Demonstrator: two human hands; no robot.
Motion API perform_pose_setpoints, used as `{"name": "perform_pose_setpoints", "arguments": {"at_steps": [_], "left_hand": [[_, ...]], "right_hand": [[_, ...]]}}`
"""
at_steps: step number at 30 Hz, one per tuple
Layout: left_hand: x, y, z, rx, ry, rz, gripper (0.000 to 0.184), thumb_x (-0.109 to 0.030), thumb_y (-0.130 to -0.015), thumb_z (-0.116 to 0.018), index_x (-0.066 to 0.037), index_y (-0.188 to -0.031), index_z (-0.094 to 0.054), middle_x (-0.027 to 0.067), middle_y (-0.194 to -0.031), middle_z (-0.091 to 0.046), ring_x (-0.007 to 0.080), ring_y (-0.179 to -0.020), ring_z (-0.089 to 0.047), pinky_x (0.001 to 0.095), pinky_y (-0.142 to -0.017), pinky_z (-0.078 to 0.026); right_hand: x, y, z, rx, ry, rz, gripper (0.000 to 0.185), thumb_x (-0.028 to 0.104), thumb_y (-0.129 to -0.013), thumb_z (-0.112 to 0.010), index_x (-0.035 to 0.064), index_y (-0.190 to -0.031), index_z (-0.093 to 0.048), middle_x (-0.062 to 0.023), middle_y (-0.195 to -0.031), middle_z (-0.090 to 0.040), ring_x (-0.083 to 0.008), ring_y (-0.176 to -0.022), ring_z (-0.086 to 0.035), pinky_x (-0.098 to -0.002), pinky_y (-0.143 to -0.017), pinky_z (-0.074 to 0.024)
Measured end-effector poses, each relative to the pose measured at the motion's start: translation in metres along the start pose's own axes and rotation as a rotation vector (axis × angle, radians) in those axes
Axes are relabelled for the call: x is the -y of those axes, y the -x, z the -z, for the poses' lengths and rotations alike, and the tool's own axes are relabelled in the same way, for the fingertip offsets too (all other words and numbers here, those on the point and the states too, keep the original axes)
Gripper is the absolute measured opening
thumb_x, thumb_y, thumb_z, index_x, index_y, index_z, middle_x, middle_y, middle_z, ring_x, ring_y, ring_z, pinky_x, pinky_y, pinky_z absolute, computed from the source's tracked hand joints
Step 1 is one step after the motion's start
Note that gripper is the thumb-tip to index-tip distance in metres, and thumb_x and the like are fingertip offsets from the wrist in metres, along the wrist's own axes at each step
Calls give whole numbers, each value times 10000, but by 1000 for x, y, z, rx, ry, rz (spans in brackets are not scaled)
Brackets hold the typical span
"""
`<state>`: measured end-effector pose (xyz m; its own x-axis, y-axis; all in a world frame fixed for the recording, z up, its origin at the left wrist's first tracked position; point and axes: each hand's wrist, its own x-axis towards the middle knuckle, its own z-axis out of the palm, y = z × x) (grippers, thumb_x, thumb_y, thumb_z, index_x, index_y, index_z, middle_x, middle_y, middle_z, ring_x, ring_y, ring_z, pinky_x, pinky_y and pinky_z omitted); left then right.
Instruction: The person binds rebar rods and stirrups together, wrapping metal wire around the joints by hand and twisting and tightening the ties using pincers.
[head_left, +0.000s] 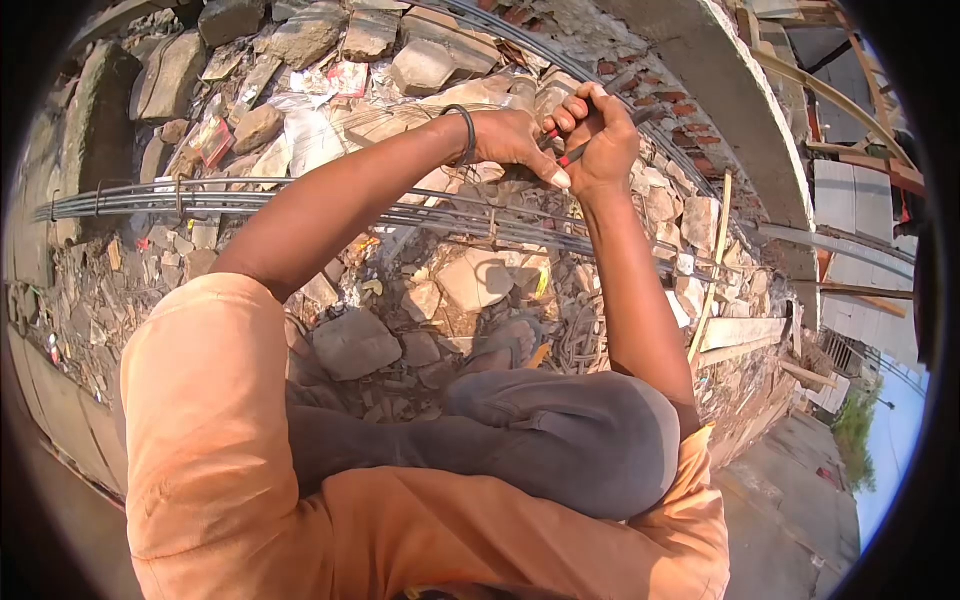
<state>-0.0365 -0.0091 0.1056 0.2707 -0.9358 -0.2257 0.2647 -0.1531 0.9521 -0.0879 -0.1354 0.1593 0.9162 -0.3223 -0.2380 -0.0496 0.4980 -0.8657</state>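
My right hand [608, 145] is closed, its fingers curled around a hand tool with red-and-black handles [570, 156], which looks like pliers; its head is mostly hidden. Beside it, my left hand [512, 138] is bent inward, thumb pointing toward the handle ends. Its other fingers are largely hidden, so what they grip does not show. Thin wires [385, 122] fan out past the left wrist, which wears a dark band [466, 132]. Below both hands runs a bundle of long steel rebars [400, 212], with ties or stirrups around it in places.
Broken stones and brick rubble [470, 278] cover the ground around my sandalled foot [505, 345]. More bars [500, 28] curve along the top beside a concrete beam [765, 120]. Wooden planks [740, 333] lie at right. Litter [345, 80] is scattered among the stones.
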Motion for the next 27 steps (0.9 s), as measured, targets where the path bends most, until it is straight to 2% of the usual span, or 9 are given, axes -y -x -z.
{"name": "perform_pose_setpoints", "arguments": {"at_steps": [3, 6, 8, 12, 17, 19, 23, 26, 27], "left_hand": [[6, 19, -18, -258, -266, -187, 781, -184, -663, -804, 31, -1324, -447, 106, -1024, -620, 209, -948, -601, 307, -812, -494], [31, 1, -52, -752, -660, -409, 492, -204, -726, -745, 14, -1125, -554, 113, -871, -641, 263, -847, -639, 357, -756, -518], [21, -2, -53, -774, -531, -174, 269, -215, -791, -690, 2, -927, -609, 129, -794, -651, 275, -788, -658, 360, -725, -526], [16, 6, -23, -295, -87, -147, 254, -275, -960, -562, -33, -925, -630, 28, -688, -624, 100, -689, -609, 308, -585, -468], [13, 4, -11, -117, -142, -97, 356, -370, -908, -640, -28, -1008, -639, 17, -798, -624, 119, -806, -591, 310, -756, -468], [24, 0, 2, -99, -483, 20, 418, -386, -871, -683, -27, -1075, -623, 42, -907, -641, 144, -856, -589, 328, -798, -466], [51, 37, 3, -93, -546, 49, 618, -354, -814, -718, -27, -1290, -499, 148, -1178, -609, 285, -1129, -570, 369, -979, -437], [84, 62, -6, -347, -940, -194, 475, -325, -854, -662, -28, -1210, -558, 203, -1063, -646, 356, -1041, -610, 420, -897, -476], [80, 65, -8, -263, -946, -78, 416, -302, -855, -647, -17, -1153, -585, 221, -1003, -649, 376, -984, -616, 433, -857, -482]], "right_hand": [[-5, -5, -1, -388, 62, 78, 182, 179, -871, -549, 43, -762, -497, -15, -634, -430, -128, -507, -411, -293, -488, -403], [-13, 1, -13, -382, 140, 119, 210, 196, -865, -608, 30, -776, -516, -13, -664, -466, -116, -550, -442, -267, -497, -399], [-6, 14, -17, -102, 284, 168, 231, 213, -854, -649, 21, -822, -525, -41, -707, -508, -121, -604, -495, -268, -536, -432], [14, -10, 4, 460, 219, 55, 392, 251, -846, -701, -1, -1101, -545, -103, -841, -583, -213, -781, -609, -346, -778, -537], [6, -41, 29, 743, -271, -346, 351, 256, -910, -628, -13, -1126, -562, -91, -827, -546, -251, -807, -583, -455, -855, -528], [1, -29, 35, 632, -76, -177, 294, 318, -930, -608, 38, -1015, -581, -50, -798, -507, -205, -747, -519, -417, -776, -478], [0, -13, 75, 497, -260, -56, 247, 371, -927, -609, 124, -918, -609, -7, -764, -533, -174, -724, -504, -401, -785, -443], [-12, -6, 99, 437, -338, 28, 248, 389, -917, -618, 141, -911, -613, 5, -757, -533, -161, -715, -502, -395, -777, -437], [-17, -6, 108, 401, -380, 48, 252, 396, -912, -624, 144, -910, -614, 9, -758, -534, -159, -713, -502, -394, -777, -436]]}}
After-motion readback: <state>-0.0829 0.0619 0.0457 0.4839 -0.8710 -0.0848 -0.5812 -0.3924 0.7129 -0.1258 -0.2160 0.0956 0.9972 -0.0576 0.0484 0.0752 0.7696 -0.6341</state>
